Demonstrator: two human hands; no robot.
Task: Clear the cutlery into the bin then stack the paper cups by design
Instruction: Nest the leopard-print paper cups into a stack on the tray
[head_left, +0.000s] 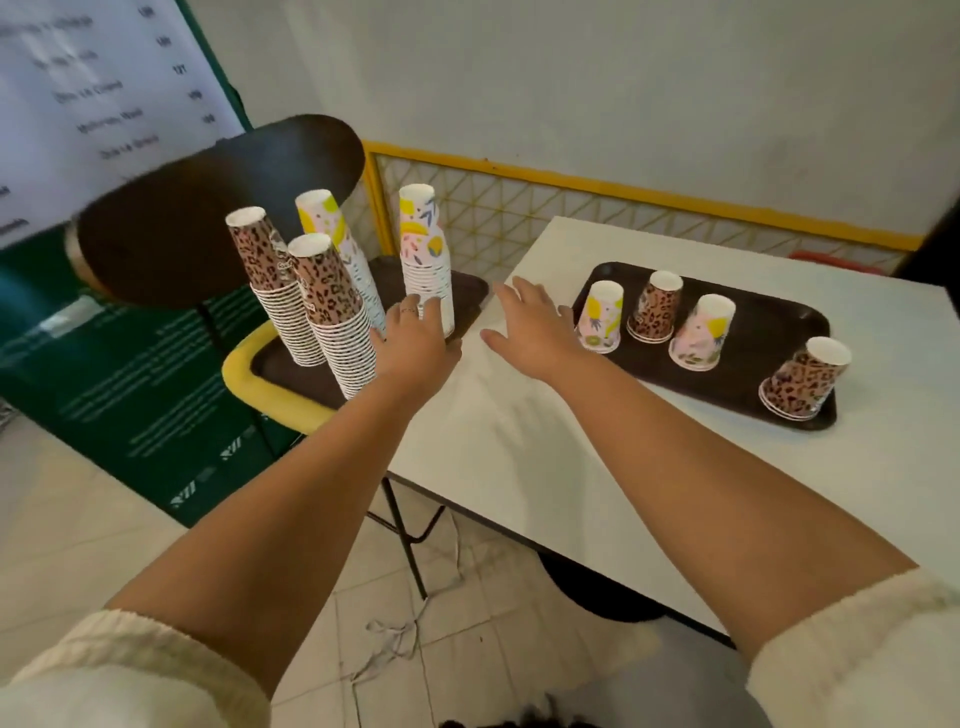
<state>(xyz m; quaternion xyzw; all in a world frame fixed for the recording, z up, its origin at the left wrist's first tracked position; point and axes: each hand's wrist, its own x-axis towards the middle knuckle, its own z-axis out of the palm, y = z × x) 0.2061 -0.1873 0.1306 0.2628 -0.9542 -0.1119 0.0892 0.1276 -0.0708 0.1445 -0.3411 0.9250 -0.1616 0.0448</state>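
White table edge is bare between two trays; left hand, fingers spread, seemingly touches a tall cup stack; right hand is held open near four upturned cups.

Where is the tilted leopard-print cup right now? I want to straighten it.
In the head view, the tilted leopard-print cup leans at the near right corner of the dark tray on the white table, right of a floral cup.

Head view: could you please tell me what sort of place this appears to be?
Probably a café or fast-food eatery: a printed price list hangs on the left, tall stacks of paper cups stand on a serving tray, and a white table adjoins.
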